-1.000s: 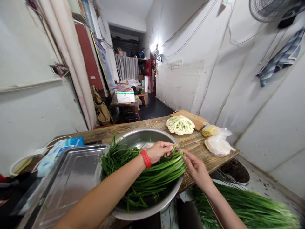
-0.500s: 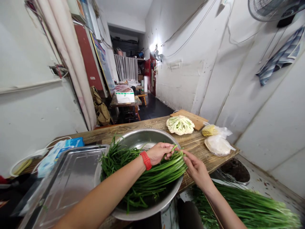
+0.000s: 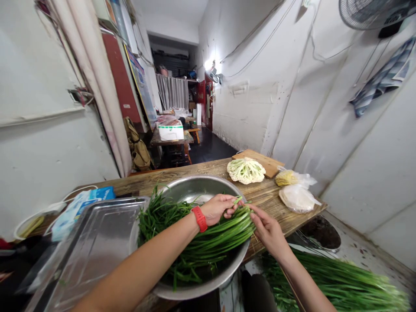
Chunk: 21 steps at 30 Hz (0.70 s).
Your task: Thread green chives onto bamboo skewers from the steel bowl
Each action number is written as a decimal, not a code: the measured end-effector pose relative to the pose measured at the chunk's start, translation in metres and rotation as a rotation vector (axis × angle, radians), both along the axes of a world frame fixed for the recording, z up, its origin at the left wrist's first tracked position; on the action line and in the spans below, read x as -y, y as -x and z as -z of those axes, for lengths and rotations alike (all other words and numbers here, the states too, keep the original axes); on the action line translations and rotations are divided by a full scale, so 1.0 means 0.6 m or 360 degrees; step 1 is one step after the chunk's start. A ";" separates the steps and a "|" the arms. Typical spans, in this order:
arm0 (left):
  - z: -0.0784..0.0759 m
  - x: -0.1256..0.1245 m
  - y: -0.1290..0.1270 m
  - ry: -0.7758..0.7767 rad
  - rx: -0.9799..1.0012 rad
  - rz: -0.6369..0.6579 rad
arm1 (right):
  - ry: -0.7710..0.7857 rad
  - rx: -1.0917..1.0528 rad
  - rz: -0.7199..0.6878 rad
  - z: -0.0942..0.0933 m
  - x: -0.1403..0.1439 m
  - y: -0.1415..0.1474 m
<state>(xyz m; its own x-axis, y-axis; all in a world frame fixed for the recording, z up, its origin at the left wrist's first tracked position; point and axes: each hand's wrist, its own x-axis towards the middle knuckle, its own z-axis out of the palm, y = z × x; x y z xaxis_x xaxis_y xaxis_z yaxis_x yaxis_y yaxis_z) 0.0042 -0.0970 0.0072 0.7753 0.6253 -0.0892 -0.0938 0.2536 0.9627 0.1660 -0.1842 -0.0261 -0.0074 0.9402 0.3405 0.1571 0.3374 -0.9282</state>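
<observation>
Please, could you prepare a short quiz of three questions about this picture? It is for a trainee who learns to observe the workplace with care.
1. Multiple choice: Which vegetable lies on the wooden table, beside the wooden board?
A) a tomato
B) a cauliflower
C) a carrot

2. True or false: The red band is worn at the wrist of the left hand.

3. Fill in the blank: The green stalks beneath the hands lie in a round metal ____.

Key: 1. B; 2. True; 3. basin
</observation>
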 end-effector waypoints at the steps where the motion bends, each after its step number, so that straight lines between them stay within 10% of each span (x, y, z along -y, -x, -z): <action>1: 0.000 0.001 0.000 0.0001 -0.0010 -0.0008 | -0.0008 -0.0001 -0.0002 0.000 0.000 0.000; 21: -0.002 0.007 -0.002 -0.0199 -0.0050 -0.0066 | 0.0049 -0.0094 0.0024 0.008 -0.001 0.004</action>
<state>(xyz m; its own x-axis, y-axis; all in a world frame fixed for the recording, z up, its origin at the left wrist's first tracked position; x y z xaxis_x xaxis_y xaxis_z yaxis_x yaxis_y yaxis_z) 0.0056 -0.1013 0.0083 0.7465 0.6646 -0.0325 -0.0707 0.1278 0.9893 0.1634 -0.1838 -0.0310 0.0258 0.9502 0.3106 0.1066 0.3064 -0.9459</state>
